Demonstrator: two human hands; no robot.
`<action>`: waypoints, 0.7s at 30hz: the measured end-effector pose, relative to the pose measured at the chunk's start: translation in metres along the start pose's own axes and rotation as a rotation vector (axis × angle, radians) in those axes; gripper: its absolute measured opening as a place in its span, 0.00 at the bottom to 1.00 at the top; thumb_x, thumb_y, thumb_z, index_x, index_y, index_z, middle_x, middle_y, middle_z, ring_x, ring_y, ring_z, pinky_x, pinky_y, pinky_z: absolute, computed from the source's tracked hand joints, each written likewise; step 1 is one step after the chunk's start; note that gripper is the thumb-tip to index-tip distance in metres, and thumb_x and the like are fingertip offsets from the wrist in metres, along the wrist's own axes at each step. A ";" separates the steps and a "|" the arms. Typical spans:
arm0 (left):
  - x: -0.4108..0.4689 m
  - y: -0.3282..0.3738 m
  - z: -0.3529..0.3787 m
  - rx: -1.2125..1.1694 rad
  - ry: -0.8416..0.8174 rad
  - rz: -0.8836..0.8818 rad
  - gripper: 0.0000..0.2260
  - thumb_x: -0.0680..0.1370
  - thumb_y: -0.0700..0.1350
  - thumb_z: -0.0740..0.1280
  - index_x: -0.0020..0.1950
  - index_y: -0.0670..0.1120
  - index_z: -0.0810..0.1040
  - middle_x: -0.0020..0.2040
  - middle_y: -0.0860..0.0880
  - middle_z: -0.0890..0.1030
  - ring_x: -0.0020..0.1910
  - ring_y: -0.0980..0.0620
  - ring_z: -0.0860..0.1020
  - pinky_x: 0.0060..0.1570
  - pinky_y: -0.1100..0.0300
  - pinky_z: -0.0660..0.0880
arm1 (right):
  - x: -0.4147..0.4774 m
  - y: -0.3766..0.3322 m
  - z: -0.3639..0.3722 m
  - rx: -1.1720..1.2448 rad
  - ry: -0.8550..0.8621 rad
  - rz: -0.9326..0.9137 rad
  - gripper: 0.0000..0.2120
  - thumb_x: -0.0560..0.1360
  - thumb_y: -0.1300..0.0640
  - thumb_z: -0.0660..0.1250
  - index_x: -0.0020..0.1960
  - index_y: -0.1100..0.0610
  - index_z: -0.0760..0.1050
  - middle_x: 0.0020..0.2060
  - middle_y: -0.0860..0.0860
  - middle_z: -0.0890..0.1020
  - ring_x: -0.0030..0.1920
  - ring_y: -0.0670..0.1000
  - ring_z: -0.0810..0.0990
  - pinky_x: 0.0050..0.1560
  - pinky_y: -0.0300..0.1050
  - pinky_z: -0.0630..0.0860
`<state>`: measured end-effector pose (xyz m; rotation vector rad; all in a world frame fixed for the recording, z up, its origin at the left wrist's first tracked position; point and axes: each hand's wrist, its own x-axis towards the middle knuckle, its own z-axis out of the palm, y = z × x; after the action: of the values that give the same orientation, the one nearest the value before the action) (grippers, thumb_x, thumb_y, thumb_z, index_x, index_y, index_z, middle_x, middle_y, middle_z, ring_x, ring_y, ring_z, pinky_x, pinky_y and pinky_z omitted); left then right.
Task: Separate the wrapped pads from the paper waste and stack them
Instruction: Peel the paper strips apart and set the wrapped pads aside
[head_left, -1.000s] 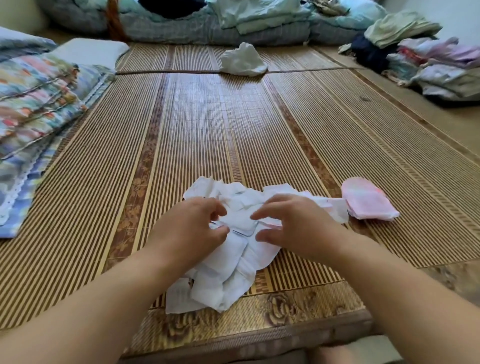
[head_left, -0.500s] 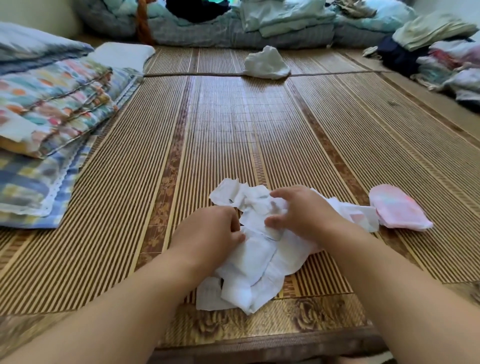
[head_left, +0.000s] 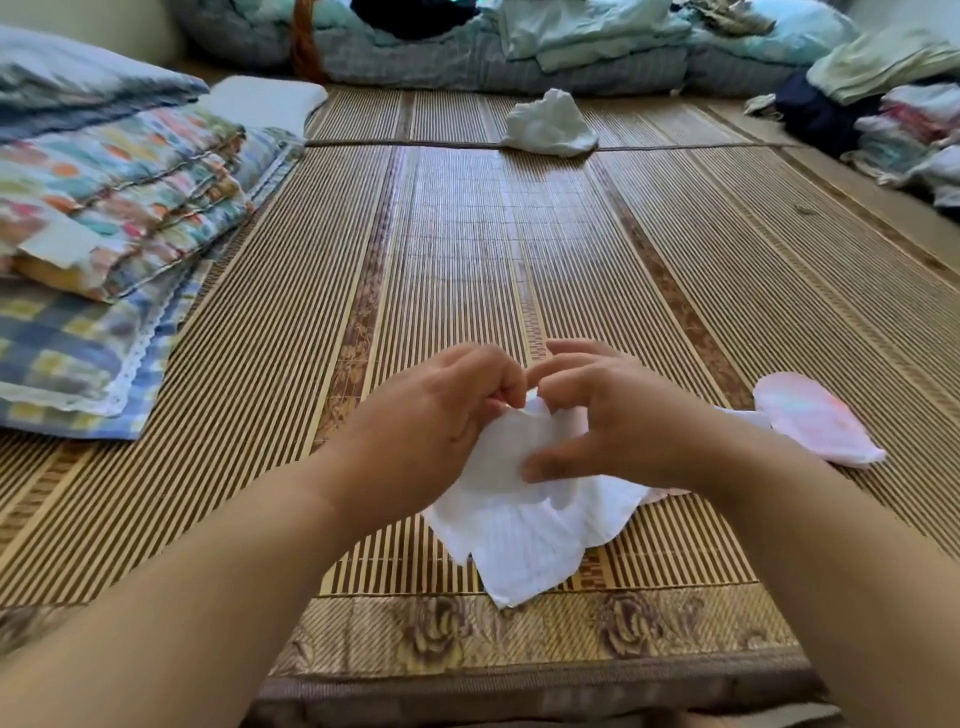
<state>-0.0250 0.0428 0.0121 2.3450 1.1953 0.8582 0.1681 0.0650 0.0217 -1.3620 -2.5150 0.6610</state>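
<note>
Since half a second ago both hands have lifted off the heap and drawn together, raising a white piece clear of the rest. The left hand (head_left: 441, 415) pinches the upper edge of that white sheet (head_left: 511, 447) between thumb and fingers, and the right hand (head_left: 613, 421) pinches the same edge just beside it, its thumb pressed on the sheet's face lower down. The paper pile (head_left: 524, 525) lies directly beneath the hands on the woven bamboo mat (head_left: 467, 249); one wrapped pad (head_left: 815, 421), pink, soft-cornered and slightly puffy, rests just right of the pile. To do this well, I would peel slowly from one corner, since the sheets look thin, creased and inclined to cling or tear. Feeling for thickness should tell padded pieces from flat waste. Whether the lifted piece is pad or paper cannot be told. The mat's ribbed slats may snag loose edges.
</note>
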 end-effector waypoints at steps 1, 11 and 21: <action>-0.001 -0.002 -0.001 0.013 0.022 -0.016 0.07 0.75 0.48 0.58 0.44 0.63 0.68 0.41 0.66 0.71 0.40 0.62 0.74 0.32 0.65 0.70 | -0.002 0.000 -0.004 0.022 0.019 0.026 0.10 0.61 0.40 0.74 0.35 0.43 0.76 0.52 0.39 0.81 0.62 0.43 0.71 0.60 0.43 0.67; -0.017 -0.038 -0.010 -0.177 -0.363 -0.457 0.12 0.66 0.45 0.76 0.40 0.60 0.79 0.37 0.62 0.81 0.30 0.61 0.80 0.28 0.70 0.75 | -0.026 0.035 -0.036 0.312 0.012 0.308 0.07 0.68 0.61 0.68 0.34 0.51 0.82 0.28 0.47 0.81 0.29 0.42 0.77 0.34 0.41 0.75; -0.031 -0.076 -0.034 -0.660 -0.285 -0.864 0.08 0.69 0.37 0.69 0.32 0.47 0.81 0.34 0.45 0.80 0.32 0.50 0.76 0.32 0.59 0.73 | -0.032 0.070 -0.016 0.334 -0.098 0.611 0.13 0.65 0.70 0.65 0.38 0.53 0.80 0.35 0.52 0.82 0.30 0.47 0.82 0.27 0.36 0.76</action>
<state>-0.1068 0.0628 -0.0163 1.1916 1.3440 0.4686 0.2435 0.0761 0.0037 -1.9953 -1.9022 1.2155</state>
